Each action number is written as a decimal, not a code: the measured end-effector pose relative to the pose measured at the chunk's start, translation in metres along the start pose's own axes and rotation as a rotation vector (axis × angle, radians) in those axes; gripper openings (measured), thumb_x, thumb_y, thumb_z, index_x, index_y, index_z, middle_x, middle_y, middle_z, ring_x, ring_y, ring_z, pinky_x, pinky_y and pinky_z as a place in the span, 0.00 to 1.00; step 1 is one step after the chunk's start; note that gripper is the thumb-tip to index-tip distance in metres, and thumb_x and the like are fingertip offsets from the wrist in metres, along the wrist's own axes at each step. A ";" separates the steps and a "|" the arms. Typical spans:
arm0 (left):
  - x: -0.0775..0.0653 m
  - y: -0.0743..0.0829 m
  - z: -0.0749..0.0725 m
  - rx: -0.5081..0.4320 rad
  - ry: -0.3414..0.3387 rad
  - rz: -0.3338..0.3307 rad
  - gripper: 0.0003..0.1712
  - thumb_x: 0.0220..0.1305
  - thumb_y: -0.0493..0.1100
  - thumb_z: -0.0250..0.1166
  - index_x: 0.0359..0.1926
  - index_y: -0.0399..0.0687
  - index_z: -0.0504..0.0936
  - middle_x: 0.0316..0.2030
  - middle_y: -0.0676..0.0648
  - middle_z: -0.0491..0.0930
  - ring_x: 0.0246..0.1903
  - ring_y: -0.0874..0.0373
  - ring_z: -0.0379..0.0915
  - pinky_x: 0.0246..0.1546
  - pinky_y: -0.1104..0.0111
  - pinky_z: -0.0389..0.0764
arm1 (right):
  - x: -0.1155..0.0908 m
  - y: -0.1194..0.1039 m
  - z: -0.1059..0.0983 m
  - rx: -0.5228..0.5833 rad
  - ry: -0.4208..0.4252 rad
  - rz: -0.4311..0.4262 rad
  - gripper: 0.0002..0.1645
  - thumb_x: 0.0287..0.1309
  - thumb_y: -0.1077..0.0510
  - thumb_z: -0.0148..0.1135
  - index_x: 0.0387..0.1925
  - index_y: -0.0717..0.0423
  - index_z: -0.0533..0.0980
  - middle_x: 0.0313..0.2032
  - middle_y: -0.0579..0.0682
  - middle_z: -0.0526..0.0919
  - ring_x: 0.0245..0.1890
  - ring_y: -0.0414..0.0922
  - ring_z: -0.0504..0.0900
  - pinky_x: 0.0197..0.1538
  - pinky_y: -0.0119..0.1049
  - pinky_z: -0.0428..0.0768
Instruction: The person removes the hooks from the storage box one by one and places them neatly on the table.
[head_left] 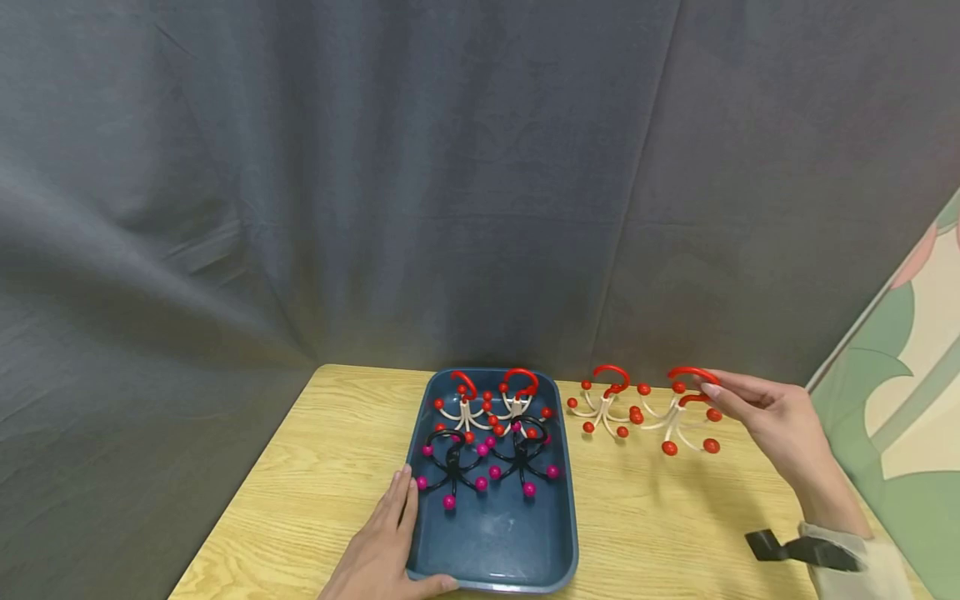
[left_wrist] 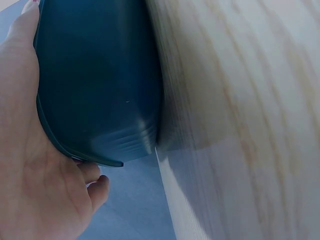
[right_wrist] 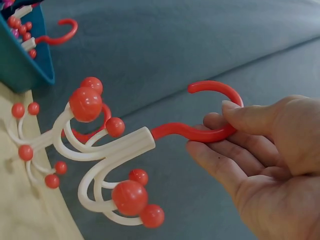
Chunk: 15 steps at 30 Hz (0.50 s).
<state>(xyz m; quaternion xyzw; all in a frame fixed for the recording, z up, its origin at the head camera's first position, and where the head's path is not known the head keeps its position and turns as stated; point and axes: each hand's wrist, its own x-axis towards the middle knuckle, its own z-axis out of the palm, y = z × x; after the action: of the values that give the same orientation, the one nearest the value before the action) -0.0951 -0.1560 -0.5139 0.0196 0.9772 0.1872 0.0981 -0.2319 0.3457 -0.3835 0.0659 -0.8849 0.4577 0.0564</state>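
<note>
My right hand (head_left: 780,425) pinches the red hook end of a white multi-arm hanger (right_wrist: 120,145) with red ball tips, thumb against the fingers. Raised over the table, this hanger has its arms pointing left and down. Beside it is a second red-and-white hanger (head_left: 604,408). My left hand (head_left: 382,542) rests against the near left corner of a dark blue tray (head_left: 573,533), its fingers straight along the left rim and its thumb on the near rim. At the tray's far end lie two more red-and-white hangers (head_left: 517,406), with two black hangers (head_left: 453,457) with pink balls nearer.
The wooden table (head_left: 300,467) carries the tray near its middle. Behind its far edge hangs a grey curtain (head_left: 480,208). A patterned panel (head_left: 915,400) in green and cream stands at the right.
</note>
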 end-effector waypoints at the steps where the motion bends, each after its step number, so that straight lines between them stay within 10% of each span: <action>1: 0.000 0.000 0.000 0.001 0.002 0.000 0.86 0.39 0.95 0.58 0.84 0.42 0.49 0.86 0.41 0.41 0.84 0.41 0.44 0.76 0.38 0.66 | 0.001 0.003 0.000 0.003 0.000 0.006 0.30 0.70 0.41 0.66 0.67 0.51 0.80 0.44 0.28 0.91 0.46 0.18 0.81 0.43 0.23 0.73; 15: 0.000 -0.001 0.002 0.002 0.020 0.003 0.85 0.40 0.95 0.58 0.84 0.43 0.49 0.86 0.42 0.41 0.84 0.42 0.44 0.77 0.39 0.65 | 0.027 0.039 0.010 -0.035 -0.001 0.056 0.37 0.70 0.35 0.63 0.69 0.53 0.78 0.44 0.27 0.91 0.41 0.23 0.83 0.50 0.41 0.76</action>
<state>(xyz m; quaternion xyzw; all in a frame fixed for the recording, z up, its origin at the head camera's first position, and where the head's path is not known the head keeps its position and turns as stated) -0.0950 -0.1564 -0.5158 0.0193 0.9783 0.1865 0.0879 -0.2653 0.3579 -0.4167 0.0404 -0.8942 0.4436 0.0443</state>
